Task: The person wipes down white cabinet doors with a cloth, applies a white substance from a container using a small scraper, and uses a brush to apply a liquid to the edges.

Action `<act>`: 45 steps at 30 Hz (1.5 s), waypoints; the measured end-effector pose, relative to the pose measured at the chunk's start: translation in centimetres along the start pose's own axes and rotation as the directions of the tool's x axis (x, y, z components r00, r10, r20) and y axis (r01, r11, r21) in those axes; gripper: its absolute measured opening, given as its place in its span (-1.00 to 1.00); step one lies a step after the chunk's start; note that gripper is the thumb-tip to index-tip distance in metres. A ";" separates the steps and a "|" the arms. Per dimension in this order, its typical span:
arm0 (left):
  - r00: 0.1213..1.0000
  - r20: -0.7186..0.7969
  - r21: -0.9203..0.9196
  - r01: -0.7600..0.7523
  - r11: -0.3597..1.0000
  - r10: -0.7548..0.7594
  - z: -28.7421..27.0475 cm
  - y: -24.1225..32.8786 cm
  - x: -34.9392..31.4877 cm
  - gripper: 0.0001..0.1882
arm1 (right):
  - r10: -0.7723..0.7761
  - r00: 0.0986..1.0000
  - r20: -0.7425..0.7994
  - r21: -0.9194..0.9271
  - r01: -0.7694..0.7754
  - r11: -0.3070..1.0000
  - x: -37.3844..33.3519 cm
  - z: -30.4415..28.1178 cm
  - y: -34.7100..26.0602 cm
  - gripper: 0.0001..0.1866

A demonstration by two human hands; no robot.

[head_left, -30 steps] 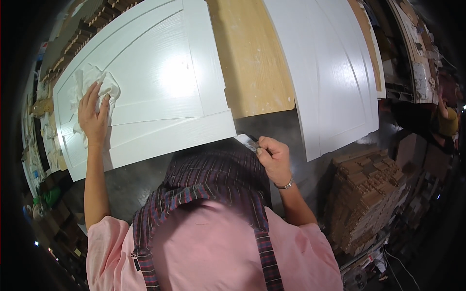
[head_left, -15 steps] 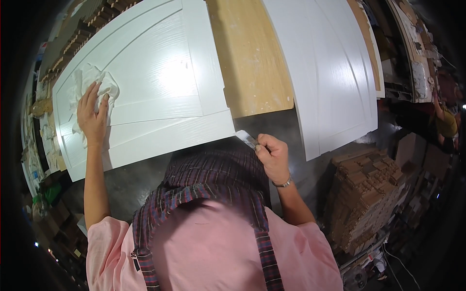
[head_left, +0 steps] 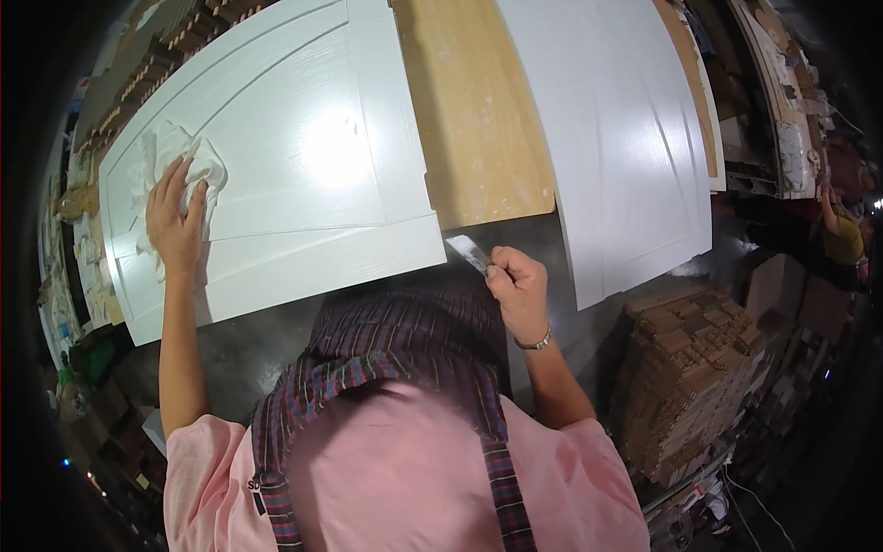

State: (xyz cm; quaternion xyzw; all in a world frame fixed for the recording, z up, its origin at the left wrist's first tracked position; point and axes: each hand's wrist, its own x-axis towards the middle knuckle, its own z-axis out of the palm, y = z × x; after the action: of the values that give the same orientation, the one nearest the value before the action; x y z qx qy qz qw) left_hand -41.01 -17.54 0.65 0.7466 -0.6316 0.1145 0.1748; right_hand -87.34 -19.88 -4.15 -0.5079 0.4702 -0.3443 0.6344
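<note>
Workshop clutter rings a pale wooden bench top (head_left: 478,120) carrying two white painted panelled doors laid flat. On the nearer white door (head_left: 303,156), the left hand (head_left: 173,221) lies flat with fingers spread loosely, pressing a crumpled white cloth (head_left: 189,166) against the raised panel. Compared with a second earlier, this hand and cloth sit at almost the same spot near the door's far left corner, so any wiping stroke is small. The right hand (head_left: 517,281) is curled tight around a narrow metal-bladed scraper (head_left: 467,250), blade pointing up and left toward the door's near right corner, just short of its edge. That hand has barely shifted. Beyond the scraper lies the second white door (head_left: 625,138). Right of the closed hand stands a stack of brown wooden blocks (head_left: 690,368).
</note>
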 end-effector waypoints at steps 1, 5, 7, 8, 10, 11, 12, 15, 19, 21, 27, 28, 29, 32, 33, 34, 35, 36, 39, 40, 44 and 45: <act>1.000 0.006 0.000 0.014 1.000 -0.014 0.1 0.0 -0.1 -0.61 | -0.004 1.000 0.001 -0.001 0.004 1.000 0.2 0.0 -0.1 -0.86; 0.997 0.066 0.002 0.050 0.999 -0.050 0.0 -0.4 -0.2 -0.59 | -0.035 0.999 0.020 0.037 0.035 0.999 1.3 0.7 -1.0 -0.85; 0.999 0.036 0.002 0.029 1.000 -0.029 -0.1 -0.1 -0.1 -0.60 | -0.047 0.998 0.033 -0.034 0.049 0.998 1.8 0.8 -1.2 -0.85; 1.000 0.009 0.001 0.008 1.000 -0.008 -0.2 0.1 0.0 -0.61 | -0.053 0.999 0.007 -0.050 0.053 0.997 1.9 0.8 -1.3 -0.85; 1.000 0.002 0.002 0.020 1.000 -0.020 -0.1 0.2 -0.1 -0.61 | -0.072 0.997 -0.011 -0.066 0.071 0.995 2.5 0.7 -1.3 -0.85; 1.000 0.003 -0.001 0.030 1.000 -0.030 0.0 0.2 -0.2 -0.61 | -0.084 0.996 0.009 -0.067 0.085 0.994 2.4 0.5 -1.2 -0.85; 0.999 -0.007 0.003 0.033 0.999 -0.033 0.0 0.2 -0.2 -0.61 | -0.097 0.995 0.029 -0.067 0.099 0.993 2.3 0.4 -1.3 -0.85; 0.999 0.010 0.010 0.040 0.999 -0.040 -0.2 0.1 -0.1 -0.60 | -0.054 0.998 -0.027 -0.101 0.051 0.994 3.0 0.6 -1.9 -0.86; 0.999 -0.002 0.012 0.032 0.999 -0.032 -0.3 0.3 0.0 -0.59 | -0.042 0.996 -0.077 -0.027 0.040 0.999 4.9 0.3 -2.6 -0.85; 1.000 0.006 0.001 0.022 1.000 -0.022 -0.3 0.2 0.0 -0.59 | -0.046 0.998 -0.040 0.006 0.046 0.999 5.9 0.6 -3.2 -0.85; 1.000 0.015 -0.013 0.023 1.000 -0.023 -0.5 0.5 0.3 -0.58 | -0.049 0.997 0.053 0.032 0.048 0.998 7.9 1.7 -3.5 -0.84; 1.000 0.015 -0.012 0.027 1.000 -0.027 -0.5 0.4 0.3 -0.58 | -0.036 0.998 0.046 0.011 0.036 0.999 8.0 1.8 -3.5 -0.83; 1.000 0.014 -0.011 0.017 1.000 -0.017 -0.5 0.4 0.3 -0.58 | -0.023 0.999 0.037 -0.010 0.023 1.000 8.1 1.9 -3.6 -0.82; 1.000 0.013 0.003 0.012 1.000 -0.012 -0.8 0.4 0.3 -0.59 | -0.086 0.995 0.053 -0.071 0.089 0.993 8.6 1.8 -3.4 -0.82; 1.000 0.015 0.005 0.013 1.000 -0.013 -0.7 0.5 0.3 -0.59 | -0.083 0.995 0.054 -0.074 0.087 0.993 8.7 1.8 -3.6 -0.82; 1.000 0.016 0.004 0.015 1.000 -0.015 -0.6 0.5 0.3 -0.59 | -0.079 0.995 0.057 -0.093 0.084 0.992 8.8 1.9 -3.9 -0.82; 1.000 0.018 -0.003 0.021 1.000 -0.021 -0.5 0.6 0.3 -0.59 | -0.075 0.996 0.058 -0.113 0.081 0.990 8.9 2.0 -4.0 -0.81; 1.000 0.016 -0.005 0.026 1.000 -0.026 -0.6 0.6 0.4 -0.59 | -0.076 0.995 0.061 -0.113 0.082 0.990 9.1 1.8 -3.7 -0.81; 1.000 0.019 0.004 0.020 1.000 -0.020 -0.8 0.7 0.5 -0.59 | -0.090 0.994 0.062 -0.092 0.096 0.991 9.6 1.2 -2.8 -0.82; 1.000 0.020 0.003 0.022 1.000 -0.022 -0.8 0.7 0.5 -0.59 | -0.083 0.994 0.075 -0.062 0.088 0.994 9.7 1.5 -3.0 -0.82; 1.000 0.016 -0.004 0.027 1.000 -0.027 -0.2 0.7 0.5 -0.58 | -0.080 0.995 0.056 -0.139 0.087 0.987 10.3 0.6 -2.9 -0.82; 0.999 0.027 0.000 0.040 0.999 -0.040 -0.4 0.5 0.5 -0.58 | -0.087 0.994 0.062 -0.135 0.095 0.986 10.6 0.7 -2.9 -0.82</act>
State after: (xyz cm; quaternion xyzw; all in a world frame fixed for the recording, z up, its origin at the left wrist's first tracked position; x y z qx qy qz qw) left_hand -41.42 -17.91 1.27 0.7604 -0.6190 0.1006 0.1689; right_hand -83.15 -30.03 -3.92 -0.5808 0.4513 -0.3252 0.5943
